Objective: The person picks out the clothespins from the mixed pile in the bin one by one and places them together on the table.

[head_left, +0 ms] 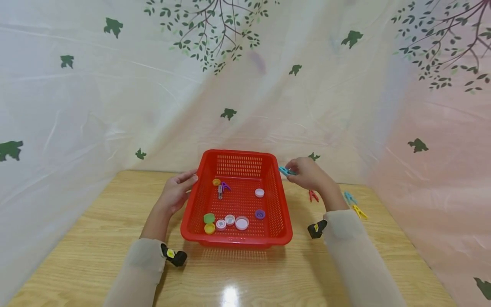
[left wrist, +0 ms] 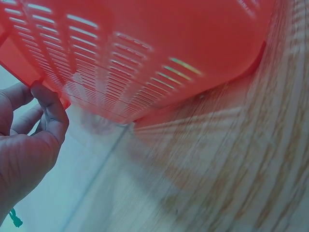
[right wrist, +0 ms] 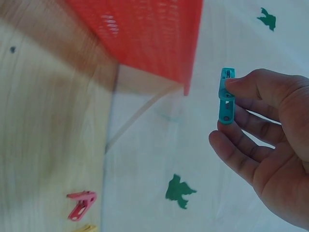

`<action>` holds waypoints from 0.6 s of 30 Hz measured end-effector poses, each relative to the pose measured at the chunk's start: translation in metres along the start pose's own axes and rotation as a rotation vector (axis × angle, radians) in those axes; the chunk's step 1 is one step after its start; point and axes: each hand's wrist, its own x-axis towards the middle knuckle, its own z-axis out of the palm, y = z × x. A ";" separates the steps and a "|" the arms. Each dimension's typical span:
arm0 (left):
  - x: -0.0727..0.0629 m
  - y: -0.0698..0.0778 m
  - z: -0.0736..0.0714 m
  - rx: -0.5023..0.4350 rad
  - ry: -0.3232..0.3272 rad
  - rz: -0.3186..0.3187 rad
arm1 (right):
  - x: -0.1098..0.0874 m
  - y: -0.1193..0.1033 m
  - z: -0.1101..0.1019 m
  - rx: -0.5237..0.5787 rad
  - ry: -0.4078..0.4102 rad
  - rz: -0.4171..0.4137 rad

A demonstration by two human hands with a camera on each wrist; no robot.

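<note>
A red plastic basket [head_left: 235, 244] stands on the table, with its perforated side [left wrist: 130, 63] large in the left wrist view. My left hand [head_left: 176, 192] grips its left rim between thumb and fingers. Just outside the right rim, my right hand [head_left: 307, 172] pinches a teal clothespin [right wrist: 226, 104] between thumb and fingers, above the table. Inside the basket lie a purple clothespin [head_left: 226, 186], a small silvery metal piece [head_left: 220, 192], a purple cap [head_left: 259, 214], a green cap [head_left: 209, 218] and several white and yellow caps [head_left: 241, 223].
Right of the basket, a red clothespin [head_left: 313, 196] lies on the wooden table [head_left: 245, 277]. Farther right are a blue clothespin [head_left: 350, 197] and a yellow clothespin [head_left: 359, 212], partly beside my right forearm. A pale curtain [head_left: 184, 106] with leaf prints hangs behind the table.
</note>
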 end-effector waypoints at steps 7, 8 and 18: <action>0.000 0.000 0.001 0.000 0.002 -0.002 | -0.010 0.019 0.002 -0.011 -0.015 -0.007; 0.000 0.001 0.001 -0.003 0.003 0.000 | -0.012 0.021 0.003 -0.009 -0.019 0.001; -0.003 0.001 0.001 -0.005 0.010 0.001 | -0.025 0.043 0.008 -0.002 -0.044 0.048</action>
